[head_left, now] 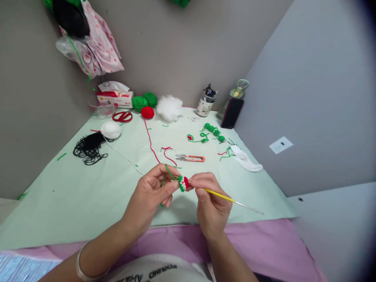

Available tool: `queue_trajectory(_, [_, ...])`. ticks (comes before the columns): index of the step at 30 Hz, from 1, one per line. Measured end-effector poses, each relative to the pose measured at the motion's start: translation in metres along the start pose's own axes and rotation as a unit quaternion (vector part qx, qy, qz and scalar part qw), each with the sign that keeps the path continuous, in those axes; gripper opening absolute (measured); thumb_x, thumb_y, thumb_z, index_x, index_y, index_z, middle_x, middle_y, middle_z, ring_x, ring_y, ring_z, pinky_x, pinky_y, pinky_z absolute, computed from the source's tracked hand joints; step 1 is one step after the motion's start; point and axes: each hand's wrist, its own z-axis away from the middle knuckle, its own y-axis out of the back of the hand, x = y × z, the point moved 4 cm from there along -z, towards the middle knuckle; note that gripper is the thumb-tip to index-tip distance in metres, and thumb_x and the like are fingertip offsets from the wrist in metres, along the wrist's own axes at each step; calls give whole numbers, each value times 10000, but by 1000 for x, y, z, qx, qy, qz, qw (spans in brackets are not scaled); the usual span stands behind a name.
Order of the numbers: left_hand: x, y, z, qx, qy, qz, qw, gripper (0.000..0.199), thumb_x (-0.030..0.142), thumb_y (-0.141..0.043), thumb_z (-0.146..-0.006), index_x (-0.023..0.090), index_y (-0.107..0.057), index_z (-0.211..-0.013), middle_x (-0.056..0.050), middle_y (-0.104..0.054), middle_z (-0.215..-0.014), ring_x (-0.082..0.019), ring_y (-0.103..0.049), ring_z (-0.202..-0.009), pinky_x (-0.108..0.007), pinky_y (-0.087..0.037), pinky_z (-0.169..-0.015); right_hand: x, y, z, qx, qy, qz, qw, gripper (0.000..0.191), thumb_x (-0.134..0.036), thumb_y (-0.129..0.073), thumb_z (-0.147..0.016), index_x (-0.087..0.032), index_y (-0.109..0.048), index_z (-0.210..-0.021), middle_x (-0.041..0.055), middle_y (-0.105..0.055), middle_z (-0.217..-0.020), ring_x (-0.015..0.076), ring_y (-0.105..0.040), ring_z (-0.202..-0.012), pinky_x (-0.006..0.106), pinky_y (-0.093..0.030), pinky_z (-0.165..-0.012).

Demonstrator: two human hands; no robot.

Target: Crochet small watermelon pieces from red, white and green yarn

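Between my hands is a small crocheted piece (183,183) with a green edge, a white band and a red middle. My left hand (155,186) pinches its green side, and a green strand runs over the left fingers. In my right hand (212,199) is a crochet hook (219,194) with a yellow grip; one metal end points to the lower right, the other meets the red part of the piece. Orange-handled thread snips (192,158) lie just beyond my hands. A red strand leads back to a red yarn ball (147,112).
White yarn ball (111,129), black yarn (91,148) and red scissors (122,116) lie left. Behind are a tissue box (115,98), green yarn balls (140,103) and white stuffing (169,108). Small green crocheted pieces (216,132), a phone (232,113) and a jar (206,105) are right.
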Motion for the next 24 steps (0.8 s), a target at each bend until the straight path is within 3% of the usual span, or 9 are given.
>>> queue_trajectory(6, [2, -5, 0, -3, 40, 43, 998, 466, 270, -889, -774, 232, -757, -1220, 24, -609, -848, -34, -413, -512, -173, -388, -437, 10, 0, -3, 21, -50, -68, 996, 133, -300, -671, -984, -284, -802, -976, 33, -699, -847, 166, -657, -729, 318, -567, -648])
queue_trajectory(15, [1, -3, 1, 3, 42, 40, 998, 558, 266, -893, -773, 229, -712, -1300, 18, -616, -865, -35, -412, -524, -161, -387, -433, 12, -5, -6, 23, -85, -137, 987, 116, -303, -704, -965, -273, -815, -947, 25, -688, -839, 139, -653, -700, 286, -567, -636])
queue_trajectory(24, [-2, -4, 1, -37, 57, 53, 996, 740, 286, -858, -825, 236, -541, -1492, 69, -563, -773, -20, -348, -472, -157, -377, -426, 12, -5, -4, 20, -75, -142, 987, 127, -282, -693, -979, -289, -820, -980, 17, -685, -868, 124, -650, -720, 266, -553, -652])
